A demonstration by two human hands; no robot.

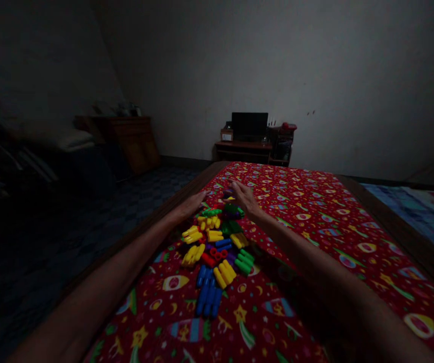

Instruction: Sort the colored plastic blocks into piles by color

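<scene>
A pile of colourful plastic building pieces, made of short joined tubes, lies on a red patterned cloth [300,201]. Nearest me are blue pieces [208,297], with a yellow piece [224,274] and a green piece [245,261] just beyond, and small red rings [219,254] among them. My left hand [192,205] is at the far left edge of the pile, fingers stretched forward. Across from it, my right hand [242,198] is at the far right edge, fingers apart and slightly curved. Dark pieces between the hands are partly hidden by my right fingers.
The cloth covers a long raised surface with a brown border [376,222]. Beyond its far end stands a low desk [243,145] with a dark monitor [250,124]. A wooden cabinet [137,146] is at the back left, and a blue checked cloth [410,212] lies at right.
</scene>
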